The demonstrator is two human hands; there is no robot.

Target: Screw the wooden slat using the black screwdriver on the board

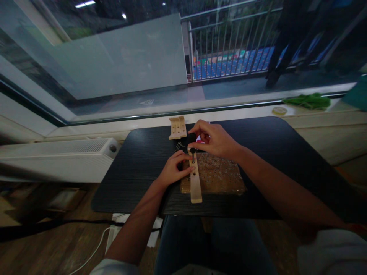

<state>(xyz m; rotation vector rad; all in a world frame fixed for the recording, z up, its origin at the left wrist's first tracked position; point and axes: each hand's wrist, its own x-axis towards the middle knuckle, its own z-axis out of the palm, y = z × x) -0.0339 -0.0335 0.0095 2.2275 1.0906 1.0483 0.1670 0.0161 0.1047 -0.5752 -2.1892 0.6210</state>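
A pale wooden strip (196, 189) with holes lies across a brown, plastic-wrapped block (222, 175), its near end jutting past the block's front edge. My left hand (172, 170) grips the strip from the left, thumb and fingers around its middle holes. In my right hand (213, 140) is a black-handled screwdriver (192, 138), pinched between thumb and fingers and standing upright. Its shaft points down at a hole in the strip; whether it sits in a screw is too small to tell. Several loose screws (180, 146) lie just beyond my left hand.
Holed wooden pieces (177, 128) rest at the back of the black table (134, 168). Something pink is partly hidden behind my right hand. On the windowsill are a green bundle (308, 101) and a yellowish round item (279, 110). A white radiator (57, 158) stands left. People's legs show outside the window.
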